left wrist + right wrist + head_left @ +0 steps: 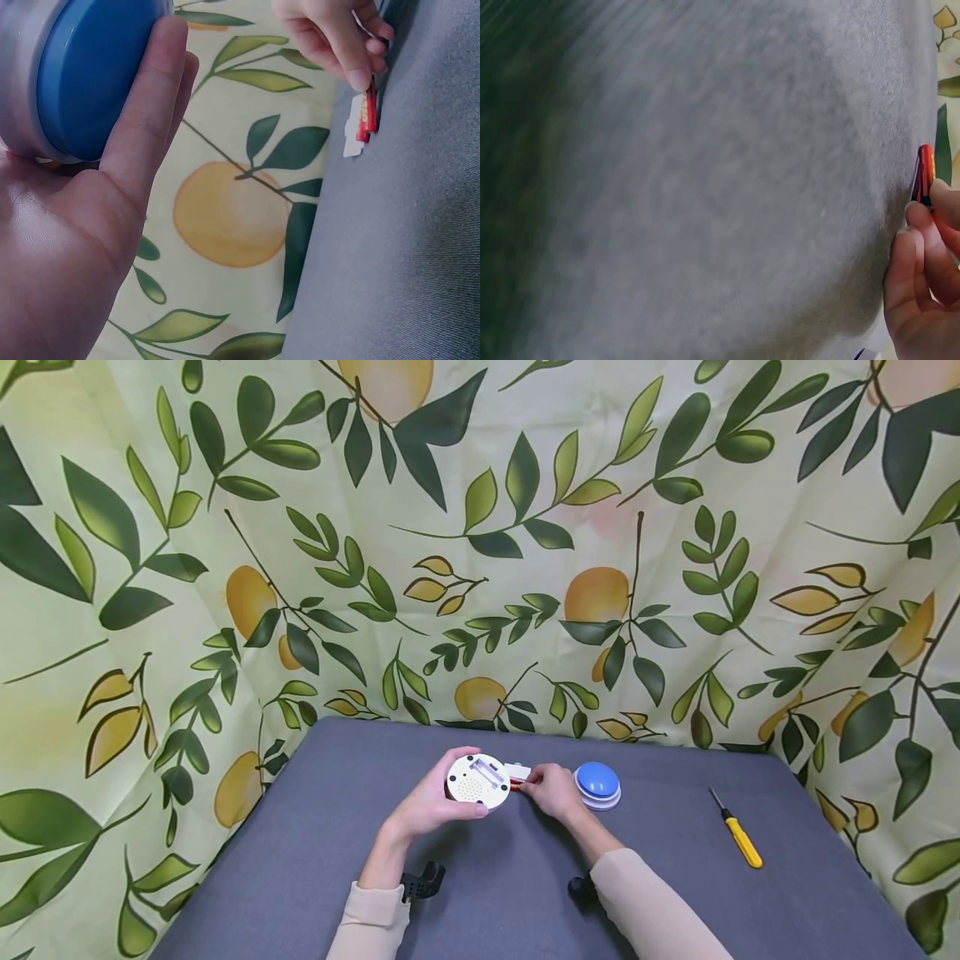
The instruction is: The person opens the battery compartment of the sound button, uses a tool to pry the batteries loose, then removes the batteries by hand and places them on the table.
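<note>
My left hand (426,800) holds a round push-button device tilted, its white underside (469,788) towards the head camera. The battery compartment (489,772) there has no cover on it. In the left wrist view the device's blue dome (101,75) lies against the fingers. To the right, my right hand (553,789) pinches a red battery (925,169) with thumb and fingertips, low by the table. A flat white piece (352,131) lies right beside the red battery; a second battery seems to be there, though the fingers partly hide it.
A second push button, with a blue dome (597,779) on a white base, stands just right of my right hand. Farther right lies a screwdriver with a yellow handle (742,843). The grey table (300,860) meets patterned cloth at its back edge.
</note>
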`<action>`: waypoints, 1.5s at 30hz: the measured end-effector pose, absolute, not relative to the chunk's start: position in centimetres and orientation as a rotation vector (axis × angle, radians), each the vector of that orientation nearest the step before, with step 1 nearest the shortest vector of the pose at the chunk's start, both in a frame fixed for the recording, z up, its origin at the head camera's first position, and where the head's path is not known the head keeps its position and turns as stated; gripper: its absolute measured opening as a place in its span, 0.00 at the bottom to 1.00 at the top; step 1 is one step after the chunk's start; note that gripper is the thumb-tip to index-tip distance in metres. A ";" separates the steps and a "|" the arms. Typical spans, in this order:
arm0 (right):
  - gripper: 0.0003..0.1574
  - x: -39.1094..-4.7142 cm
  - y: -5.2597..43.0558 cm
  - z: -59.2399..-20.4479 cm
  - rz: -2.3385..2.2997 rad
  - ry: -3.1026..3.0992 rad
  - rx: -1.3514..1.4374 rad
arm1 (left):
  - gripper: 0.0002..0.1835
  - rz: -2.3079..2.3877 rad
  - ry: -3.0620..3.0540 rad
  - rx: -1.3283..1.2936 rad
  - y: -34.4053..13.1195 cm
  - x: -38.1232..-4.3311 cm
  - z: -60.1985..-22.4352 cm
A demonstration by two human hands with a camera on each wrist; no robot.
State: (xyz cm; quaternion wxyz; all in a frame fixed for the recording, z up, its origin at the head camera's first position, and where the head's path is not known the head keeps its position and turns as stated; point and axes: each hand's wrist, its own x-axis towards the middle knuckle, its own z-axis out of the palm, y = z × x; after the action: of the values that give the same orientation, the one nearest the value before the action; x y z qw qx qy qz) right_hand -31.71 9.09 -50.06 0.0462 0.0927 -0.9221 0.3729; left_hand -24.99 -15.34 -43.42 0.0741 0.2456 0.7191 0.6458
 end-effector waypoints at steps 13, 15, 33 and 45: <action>0.06 -31.6 9.3 -49.8 1.182 -2.779 0.240 | 0.45 1.940 2.156 0.745 -15.4 -25.0 -43.5; 0.05 -31.5 9.4 -49.6 1.206 -2.743 0.243 | 0.46 1.934 2.166 0.740 -15.4 -25.0 -43.5; 0.07 -27.3 11.0 -46.1 1.681 -2.490 0.266 | 0.45 1.944 2.170 0.737 -15.0 -25.2 -43.8; 0.17 -23.2 8.9 -44.8 1.831 -2.399 0.452 | 0.45 1.932 2.194 0.681 -14.6 -25.3 -44.1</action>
State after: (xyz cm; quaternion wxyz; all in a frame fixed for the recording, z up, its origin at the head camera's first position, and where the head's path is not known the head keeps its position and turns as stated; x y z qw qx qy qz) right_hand -23.22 8.86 -44.82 0.0448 0.1480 -0.7853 0.5995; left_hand -25.34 -14.64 -44.13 0.0699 0.2263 0.7290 0.6422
